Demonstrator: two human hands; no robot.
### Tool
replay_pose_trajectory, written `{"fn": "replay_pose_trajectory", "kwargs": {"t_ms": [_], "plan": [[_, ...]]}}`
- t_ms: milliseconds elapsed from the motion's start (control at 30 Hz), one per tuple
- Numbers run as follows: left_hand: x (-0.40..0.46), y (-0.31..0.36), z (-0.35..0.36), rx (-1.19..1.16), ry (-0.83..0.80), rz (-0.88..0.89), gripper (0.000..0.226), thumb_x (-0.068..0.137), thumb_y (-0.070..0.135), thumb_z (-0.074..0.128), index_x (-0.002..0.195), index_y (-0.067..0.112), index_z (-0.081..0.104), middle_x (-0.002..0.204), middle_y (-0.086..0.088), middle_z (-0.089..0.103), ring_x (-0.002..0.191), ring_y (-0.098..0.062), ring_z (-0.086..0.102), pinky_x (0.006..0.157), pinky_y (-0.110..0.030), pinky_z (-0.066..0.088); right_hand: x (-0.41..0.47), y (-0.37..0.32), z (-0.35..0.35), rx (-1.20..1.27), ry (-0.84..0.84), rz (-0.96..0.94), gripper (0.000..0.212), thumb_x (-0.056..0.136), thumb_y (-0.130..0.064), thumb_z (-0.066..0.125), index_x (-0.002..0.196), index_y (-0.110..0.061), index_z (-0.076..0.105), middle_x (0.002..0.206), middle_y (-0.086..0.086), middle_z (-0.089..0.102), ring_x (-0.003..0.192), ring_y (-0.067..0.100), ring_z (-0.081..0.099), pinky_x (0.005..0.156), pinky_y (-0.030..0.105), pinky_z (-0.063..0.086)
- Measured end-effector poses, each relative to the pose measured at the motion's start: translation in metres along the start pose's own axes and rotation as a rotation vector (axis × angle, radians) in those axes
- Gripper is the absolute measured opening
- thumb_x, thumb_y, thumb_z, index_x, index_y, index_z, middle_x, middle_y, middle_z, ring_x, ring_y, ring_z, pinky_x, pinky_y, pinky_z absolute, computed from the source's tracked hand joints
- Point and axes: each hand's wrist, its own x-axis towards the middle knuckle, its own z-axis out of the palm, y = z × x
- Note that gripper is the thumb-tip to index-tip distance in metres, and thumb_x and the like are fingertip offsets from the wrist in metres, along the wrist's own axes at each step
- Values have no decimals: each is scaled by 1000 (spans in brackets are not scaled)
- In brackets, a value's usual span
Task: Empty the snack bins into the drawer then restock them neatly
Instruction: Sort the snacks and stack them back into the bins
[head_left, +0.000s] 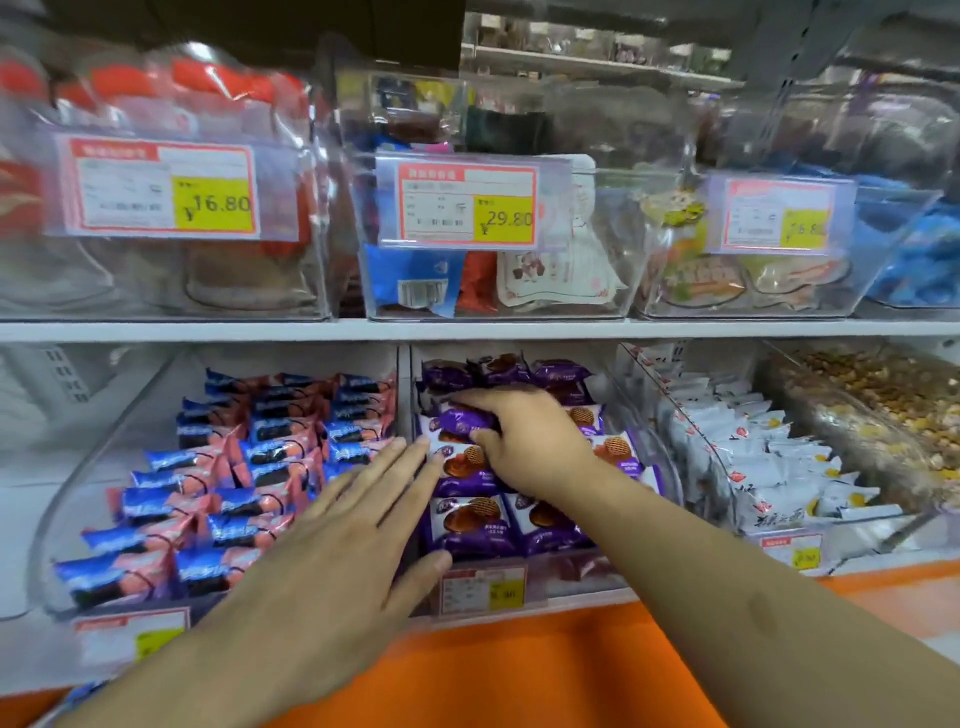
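My right hand (524, 441) pinches a purple pack (462, 422) in the middle bin (647, 441), my left hand (337, 535) lies spread just beside; restocking, I judge, so next squaring the row.

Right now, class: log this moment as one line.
left hand: open, flat, beside purple packs | right hand: grips purple pack | bin: stocked

2 bare forearms and hands (332, 525) (no sleeves, rings or watch)
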Motion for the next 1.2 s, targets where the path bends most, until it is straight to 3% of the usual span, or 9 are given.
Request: {"fn": "replay_pose_trajectory", "kwargs": {"t_ms": [167,367,467,567,633,767,933,1033,1200], "plan": [[0,-10,3,20,1,55,70,100,74,4,149,47,-37,152,26,-50,138,5,-48,118,-27,-24,15,-14,6,-99,25,-73,46,98,-37,68,143,-40,60,141,-5,67,131,22,60,107,40,51],[0,-11,1,16,-74,53,71,100,72,3,149,43,-39,149,24,-54,137,3,-49,127,-36,-15,-2,10,-17,-53,-21,41,60,103,-40,55,159,-44,34,146,-1,62,127,24,60,110,39,48],[-1,-9,1,20,-84,50,72,99,72,2,149,42,-40,149,23,-55,137,3,-50,127,-36,-15,-14,25,-22,-147,-94,78,54,108,-45,45,161,-32,38,162,-2,46,149,21,39,123,35,31],[-1,-8,5,21,-74,48,73,99,72,2,150,40,-40,150,22,-54,138,2,-49,127,-36,-14,-26,27,-21,-170,-216,92,56,111,-50,34,162,-28,37,170,-4,29,157,13,23,128,29,13],[-1,-9,7,2,-44,55,73,99,73,3,151,41,-37,152,23,-51,140,2,-47,127,-36,-11,-31,27,-20,-182,-232,86,57,111,-50,33,164,-28,32,172,-5,25,158,12,20,128,29,9],[-2,-10,9,7,-33,52,72,99,73,3,151,42,-37,152,23,-51,140,3,-47,125,-33,-12,-34,36,-22,-167,-261,85,57,111,-50,35,164,-31,31,171,-6,27,158,11,19,130,34,9],[-1,-12,11,-22,9,57,71,101,74,6,154,44,-31,156,24,-46,141,3,-44,123,-31,-17,-31,47,-22,-120,-239,66,53,109,-49,43,158,-31,43,166,-5,39,155,12,28,128,39,17],[-1,-9,8,6,-29,44,71,100,73,4,151,44,-36,152,24,-51,138,4,-48,120,-32,-23,-26,45,-24,-101,-230,56,51,107,-50,49,153,-29,51,161,-4,46,151,14,36,127,37,23],[0,-8,3,15,-67,36,72,100,72,3,151,42,-37,150,24,-53,136,3,-50,126,-35,-15,-26,42,-31,-61,-242,92,49,104,-49,56,149,-30,56,158,-7,50,147,13,41,124,31,26]]}}
